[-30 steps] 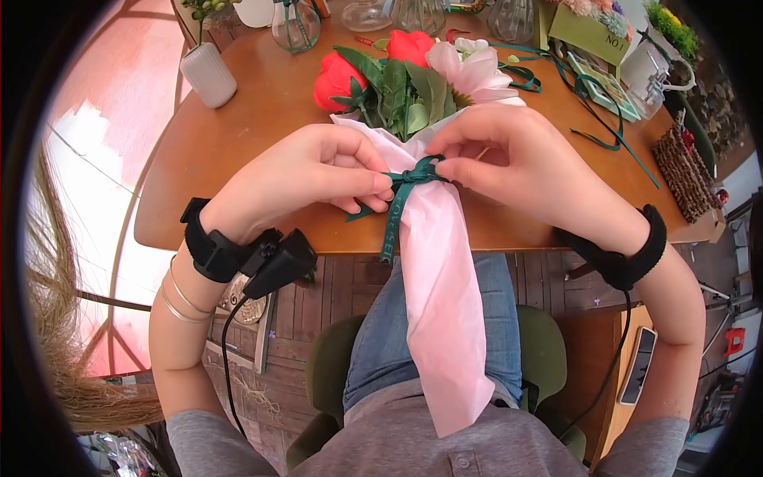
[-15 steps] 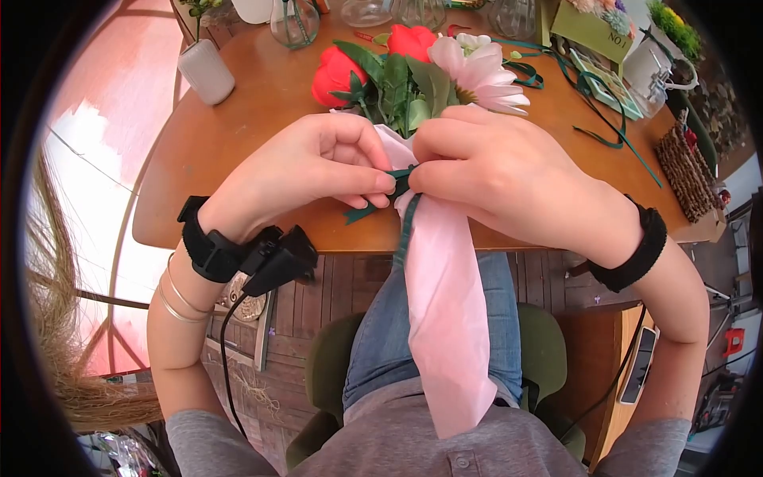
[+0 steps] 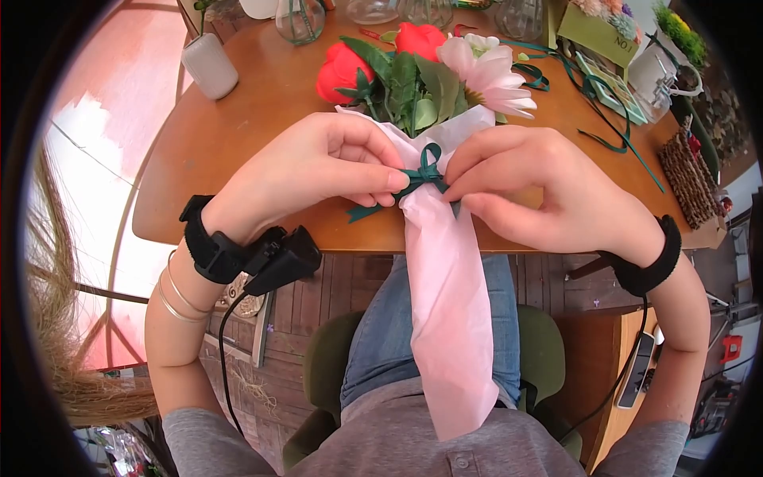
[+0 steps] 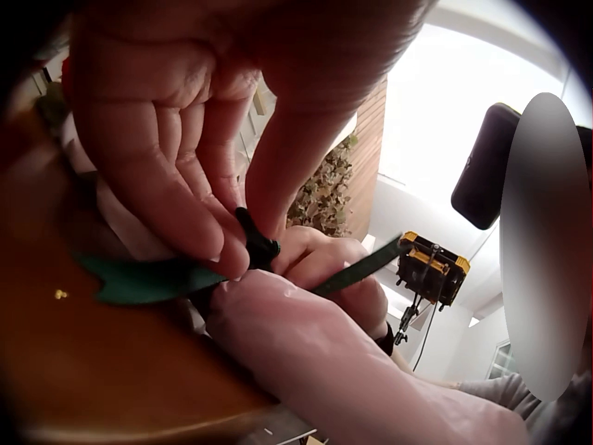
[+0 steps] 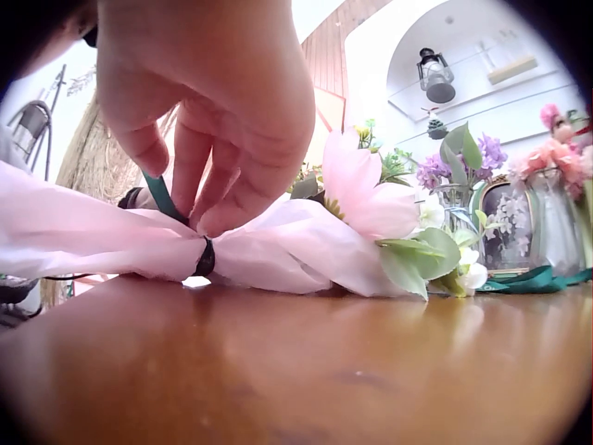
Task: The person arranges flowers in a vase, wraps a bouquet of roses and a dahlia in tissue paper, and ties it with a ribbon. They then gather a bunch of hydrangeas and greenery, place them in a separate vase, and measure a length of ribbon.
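Ribbon (image 3: 427,178): it's circling the wrap (image 3: 449,302) just below the blooms (image 3: 342,73), close to the table (image 3: 262,103) edge; you're prob forming + snugging a bow here

L hand (image 3: 330,163): thumb + fingertips are closing in a pinch on the ribbon, just L of the knot (image 3: 430,180), no gap showing; this side's prob doing the anchoring, so you're best off holding it steady, not tugging

R hand (image 3: 548,187): fingers are bending, hand about half open, tips sitting at the knot's R side, thumb standing slightly apart; can't tell if you're actually gripping ribbon, the tips are hiding it

Loop (image 3: 424,160): a small one's standing up above the knot; you're wanting to spare it while tightening, b/c a hard tug on the wrong tail could be undoing it

Tails: L tail (image 3: 363,213) is lying out past your L fingers, other tail (image 4: 363,266) is sticking up by your R hand in the L wrist view; you're prob better off pulling loops to tighten, tails only to trim loop size

Wrap: thin paper's creasing where the ribbon's cinching; it's prob crushing or tearing if you're overtightening, so short, even pulls are looking safer

Blooms: red + pink heads are lying over the table, wrap's far end is reaching toward your lap; bundle could be rolling under a one-sided pull, so you're wanting both sides level
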Motion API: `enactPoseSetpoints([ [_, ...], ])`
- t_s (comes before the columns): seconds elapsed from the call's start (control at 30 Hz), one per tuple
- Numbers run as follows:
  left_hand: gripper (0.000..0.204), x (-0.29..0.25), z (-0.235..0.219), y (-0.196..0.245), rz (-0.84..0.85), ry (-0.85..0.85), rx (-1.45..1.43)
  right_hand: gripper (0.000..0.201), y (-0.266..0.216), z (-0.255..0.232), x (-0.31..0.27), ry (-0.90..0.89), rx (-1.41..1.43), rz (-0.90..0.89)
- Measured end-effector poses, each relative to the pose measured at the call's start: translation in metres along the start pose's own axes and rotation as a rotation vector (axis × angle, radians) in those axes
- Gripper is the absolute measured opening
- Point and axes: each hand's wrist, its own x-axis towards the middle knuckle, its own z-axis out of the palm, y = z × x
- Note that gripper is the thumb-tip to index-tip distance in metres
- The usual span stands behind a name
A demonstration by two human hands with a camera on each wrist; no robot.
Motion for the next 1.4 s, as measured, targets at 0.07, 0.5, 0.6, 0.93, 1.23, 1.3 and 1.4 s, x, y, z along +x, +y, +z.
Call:
enactPoseSetpoints([
  [0.07, 0.012, 0.000, 0.001, 0.001, -0.012, 0.028, -0.011, 0.011, -0.005, -0.008, 0.002, -0.079, 0.007, 0.088],
  [0.5, 0.014, -0.001, 0.009, 0.004, 0.042, 0.082, 0.121, 0.009, 0.011, 0.004, 0.019, 0.015, -0.449, -0.041],
  [0.6, 0.014, 0.000, 0.004, 0.004, 0.006, 0.026, 0.122, 0.005, 0.014, 0.006, 0.018, 0.022, -0.598, -0.143],
  [0.93, 0.008, 0.002, 0.002, 0.006, -0.044, 0.045, 0.127, 0.011, 0.021, 0.006, 0.012, 0.089, -0.897, -0.482],
  [1.23, 0.006, 0.000, -0.001, 0.003, -0.051, 0.013, 0.161, 0.013, 0.026, 0.009, 0.001, 0.094, -0.779, -0.467],
  [1.3, 0.006, -0.001, -0.003, 0.002, -0.063, 0.017, 0.151, 0.013, 0.029, 0.009, -0.001, 0.091, -0.776, -0.474],
  [1.4, 0.006, 0.000, -0.003, 0.003, -0.052, -0.004, 0.148, 0.013, 0.031, 0.009, -0.001, 0.095, -0.764, -0.484],
])
